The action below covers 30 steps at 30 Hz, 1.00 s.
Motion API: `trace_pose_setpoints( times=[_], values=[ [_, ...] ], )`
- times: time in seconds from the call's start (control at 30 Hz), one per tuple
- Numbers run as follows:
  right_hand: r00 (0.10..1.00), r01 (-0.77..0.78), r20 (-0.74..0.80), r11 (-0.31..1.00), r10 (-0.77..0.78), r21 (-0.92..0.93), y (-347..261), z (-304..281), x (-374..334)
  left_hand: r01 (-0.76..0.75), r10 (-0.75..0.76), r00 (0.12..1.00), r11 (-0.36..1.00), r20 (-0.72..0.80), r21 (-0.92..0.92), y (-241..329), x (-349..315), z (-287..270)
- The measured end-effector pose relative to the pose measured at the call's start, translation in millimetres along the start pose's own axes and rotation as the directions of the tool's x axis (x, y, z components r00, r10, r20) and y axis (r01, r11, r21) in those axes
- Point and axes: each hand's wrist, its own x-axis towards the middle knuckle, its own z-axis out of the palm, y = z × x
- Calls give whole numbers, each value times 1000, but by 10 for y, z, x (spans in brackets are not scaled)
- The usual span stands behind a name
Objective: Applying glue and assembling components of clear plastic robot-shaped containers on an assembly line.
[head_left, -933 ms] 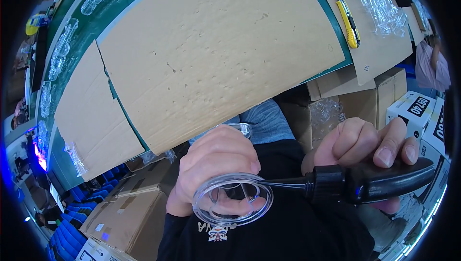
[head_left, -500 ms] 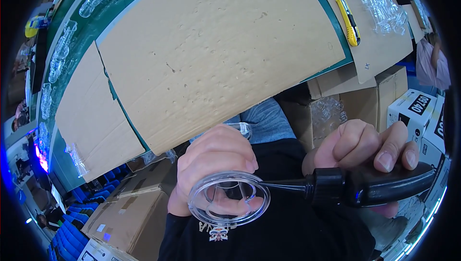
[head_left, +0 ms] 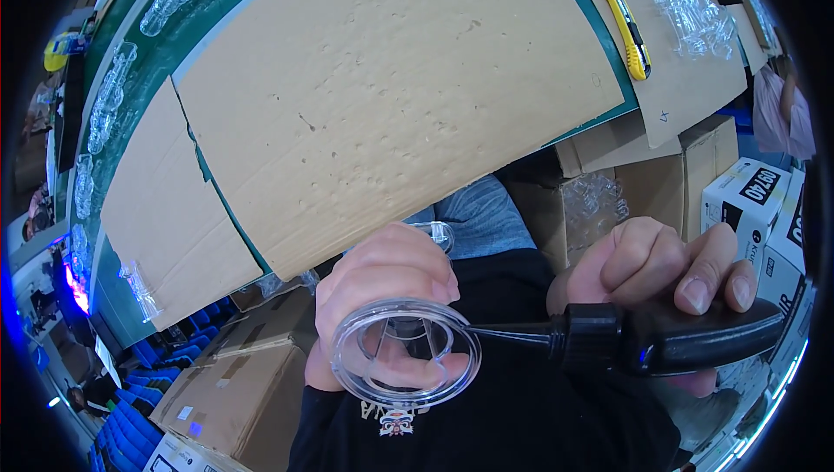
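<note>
My left hand (head_left: 387,268) is closed around a clear plastic part with a wide round rim (head_left: 342,355), which faces me. Its thumb shows through the ring, and a clear rounded end of plastic sticks out beyond the fingers. In my right hand (head_left: 638,255) is a black handheld tool (head_left: 704,337) with a thick body, a ribbed collar and a thin pointed tip. That tip reaches left to the right side of the ring and appears to touch it. The right index and middle fingers rest over the body; the thumb is mostly hidden below.
Brown cardboard sheets (head_left: 391,90) cover the green table. A yellow utility knife (head_left: 629,33) lies right, near a pile of clear plastic parts (head_left: 686,7). More clear parts (head_left: 113,99) line the left edge. Cardboard boxes (head_left: 248,385) stand lower left, white boxes (head_left: 738,198) at right.
My left hand and the clear part have shifted slightly left and up, and the ring has tilted a little. My right hand and the black tool have barely moved.
</note>
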Motion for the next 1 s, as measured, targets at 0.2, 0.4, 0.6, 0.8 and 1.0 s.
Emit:
trace_pose_setpoints(
  times=[0.2, 0.4, 0.6, 0.8, 1.0],
  values=[
    [1000, 23, -20, 1000, -22, 16, 6, -8, -18, 36, -40, 994, 998, -100, -42, 28, 17, 67],
    [999, 37, -34, 999, -37, -6, 7, -10, -21, -13, 13, 1000, 1000, 14, 0, -31, 18, -21],
    [998, 45, -34, 999, -45, 2, 2, -5, -32, -19, 19, 1000, 1000, 11, -8, -19, 13, -30],
    [999, 38, -31, 999, -38, 4, -13, -7, -39, -14, 14, 1000, 1000, 8, 2, -10, 16, -29],
    [999, 37, -17, 999, -37, 18, -16, -16, -46, -18, 18, 1000, 1000, 7, -6, -17, 17, -34]
  ],
)
